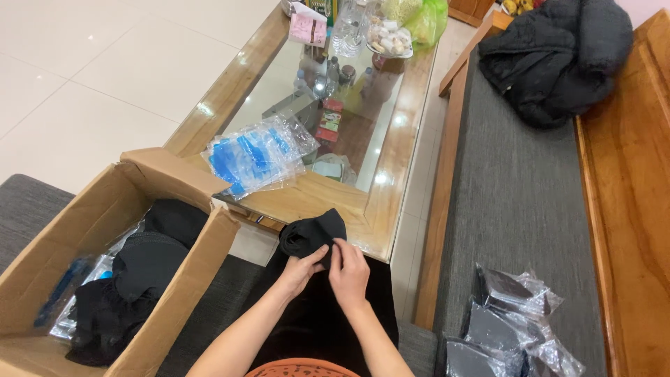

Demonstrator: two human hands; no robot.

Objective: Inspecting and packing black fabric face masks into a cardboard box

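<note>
A folded black cloth item (313, 234) is held in front of me over my lap, at the near corner of the wooden table. My left hand (301, 267) grips its lower edge from below. My right hand (349, 271) pinches the same cloth at its right side, fingers curled on the fabric. An open cardboard box (183, 285) with more black cloth items and clear bags stands to my left. A stack of clear plastic bags with blue print (257, 155) lies on the table just beyond my hands.
A wooden table with a glass top (391, 150) carries bottles, a plate of snacks and a green bag at its far end. On the grey bench cushion (516, 188) to my right lie bagged dark items (513, 324) and a black jacket (558, 56).
</note>
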